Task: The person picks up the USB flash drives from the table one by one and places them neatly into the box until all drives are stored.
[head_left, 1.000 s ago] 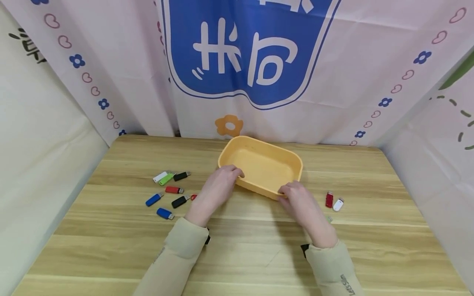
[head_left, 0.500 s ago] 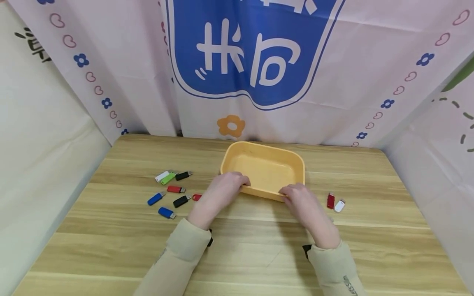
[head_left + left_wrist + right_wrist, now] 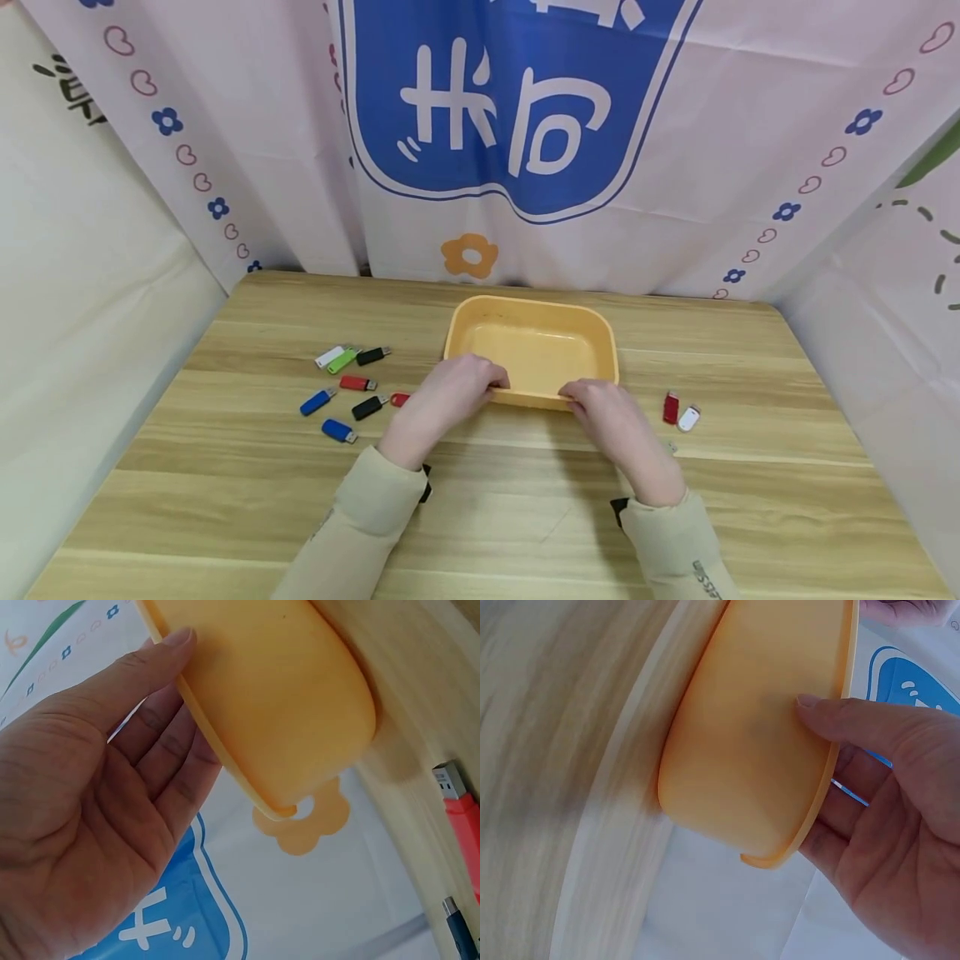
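Observation:
A yellow rectangular plastic tray [image 3: 532,400] with rounded corners sits near the back middle of the wooden table, with nothing visible inside it. My left hand [image 3: 457,392] grips the left part of its near rim. In the left wrist view the thumb lies on the outer wall and the fingers curl over the rim. The right part of the same rim is pinched by my right hand [image 3: 611,417], thumb outside and fingers inside. Left of the tray lie several USB flash drives, among them a red one [image 3: 357,383] and a blue one [image 3: 339,431].
Right of my right hand are a dark red USB drive [image 3: 671,408] and a white USB drive [image 3: 688,417]. A green USB drive [image 3: 342,361] lies at the left. A printed curtain [image 3: 300,167] hangs behind the table's back edge.
Both hands have drawn the tray a little toward me and turned it, so its near rim lies more nearly level across the view. The grip stays the same.

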`<state>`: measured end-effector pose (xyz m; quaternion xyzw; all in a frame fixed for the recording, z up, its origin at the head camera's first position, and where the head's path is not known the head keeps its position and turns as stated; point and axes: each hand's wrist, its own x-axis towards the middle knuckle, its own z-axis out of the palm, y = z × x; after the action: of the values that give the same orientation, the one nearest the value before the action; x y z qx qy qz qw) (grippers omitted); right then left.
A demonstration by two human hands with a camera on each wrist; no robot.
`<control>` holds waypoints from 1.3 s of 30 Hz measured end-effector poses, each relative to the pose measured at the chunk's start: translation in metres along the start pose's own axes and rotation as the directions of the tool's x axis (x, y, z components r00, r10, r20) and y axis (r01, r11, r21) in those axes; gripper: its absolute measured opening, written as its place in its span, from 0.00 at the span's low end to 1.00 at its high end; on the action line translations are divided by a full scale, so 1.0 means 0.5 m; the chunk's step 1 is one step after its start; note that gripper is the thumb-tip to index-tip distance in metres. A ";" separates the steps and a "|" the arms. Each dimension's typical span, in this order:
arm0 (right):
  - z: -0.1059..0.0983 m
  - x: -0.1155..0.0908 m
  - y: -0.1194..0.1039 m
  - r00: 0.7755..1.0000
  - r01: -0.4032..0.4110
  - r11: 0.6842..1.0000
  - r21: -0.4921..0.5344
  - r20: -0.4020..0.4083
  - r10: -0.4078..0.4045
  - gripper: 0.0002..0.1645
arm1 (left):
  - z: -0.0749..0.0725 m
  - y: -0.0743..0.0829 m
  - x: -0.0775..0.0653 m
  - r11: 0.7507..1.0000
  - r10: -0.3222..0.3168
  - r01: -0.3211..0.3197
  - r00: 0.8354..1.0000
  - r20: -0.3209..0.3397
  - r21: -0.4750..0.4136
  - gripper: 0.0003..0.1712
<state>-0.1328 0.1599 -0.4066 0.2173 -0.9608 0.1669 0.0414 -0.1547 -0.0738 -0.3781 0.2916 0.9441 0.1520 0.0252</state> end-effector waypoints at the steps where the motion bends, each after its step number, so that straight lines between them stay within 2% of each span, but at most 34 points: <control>1: 0.000 0.000 -0.001 1.000 -0.002 1.000 -0.002 0.004 0.002 0.06 | -0.002 0.000 -0.001 1.000 0.001 -0.001 1.000 0.003 -0.007 0.07; 10: 0.000 0.002 -0.006 0.998 0.012 1.000 -0.015 0.060 -0.011 0.07 | -0.015 -0.002 -0.009 1.000 -0.009 0.011 0.998 0.063 -0.023 0.05; 17: -0.001 0.001 -0.010 0.996 0.063 0.998 -0.004 0.065 -0.062 0.09 | -0.023 -0.002 -0.015 0.999 0.001 0.003 0.996 0.093 -0.044 0.03; 22: -0.002 0.000 -0.013 0.995 0.061 0.998 0.007 0.078 -0.062 0.09 | -0.030 -0.004 -0.017 0.999 0.002 0.005 0.993 0.121 -0.054 0.03; 28: -0.003 -0.001 -0.013 0.994 0.061 0.998 0.017 0.087 -0.062 0.09 | -0.047 -0.018 -0.025 0.989 -0.060 0.080 0.986 0.158 -0.124 0.08; 32: -0.004 -0.002 -0.013 0.994 0.058 0.998 0.014 0.092 -0.060 0.08 | -0.060 -0.031 -0.033 0.977 -0.114 0.132 0.987 0.111 -0.170 0.12; 36: -0.003 -0.002 -0.012 0.994 0.054 0.999 0.005 0.095 -0.054 0.08 | -0.068 -0.045 -0.037 0.973 -0.150 0.149 0.989 0.006 -0.175 0.12; 39: -0.003 -0.002 -0.012 0.994 0.051 0.999 0.006 0.098 -0.051 0.08 | -0.073 -0.055 -0.039 0.970 -0.178 0.165 0.982 -0.064 -0.178 0.11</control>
<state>-0.1294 0.1558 -0.4034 0.2499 -0.9555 0.1566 -0.0019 -0.1587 -0.1162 -0.3525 0.1993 0.9493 0.2417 0.0258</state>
